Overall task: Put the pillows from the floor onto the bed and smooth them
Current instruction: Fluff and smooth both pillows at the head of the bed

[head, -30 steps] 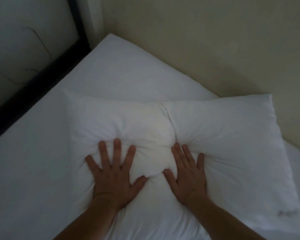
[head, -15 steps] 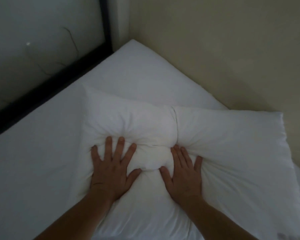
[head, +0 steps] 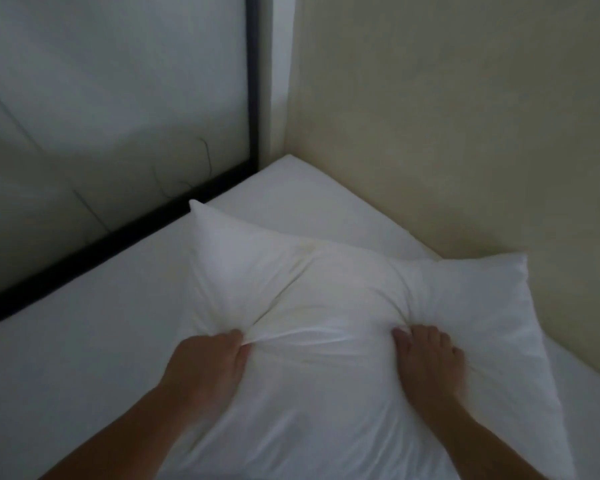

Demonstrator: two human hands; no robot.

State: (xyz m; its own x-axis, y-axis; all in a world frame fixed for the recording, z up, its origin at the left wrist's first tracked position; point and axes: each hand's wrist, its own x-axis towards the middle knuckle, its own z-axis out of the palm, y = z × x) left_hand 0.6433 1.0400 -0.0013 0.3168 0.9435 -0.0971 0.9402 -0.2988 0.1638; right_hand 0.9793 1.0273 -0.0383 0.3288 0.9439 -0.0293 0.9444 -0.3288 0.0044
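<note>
If the left hand (head: 208, 365), pinching a fold of the cover, tugs harder, it could bunch the white pillow (head: 326, 393) rather than smooth it. The right hand (head: 426, 362) has its fingers pressed together and dug in; whether they pinch I cannot tell. The pillow lies on the bed (head: 66, 358), puffed and creased between the hands, its 2 o'clock corner against the wall (head: 465, 133).

A single head-worn, wide-angle camera looks forward and steeply down from close above the bed (head: 84, 358), with the left hand (head: 208, 362) and right hand (head: 426, 362) low in the frame on the pillow (head: 326, 289), facing the corner where a black-framed panel (head: 118, 81) meets the beige wall (head: 465, 116).
</note>
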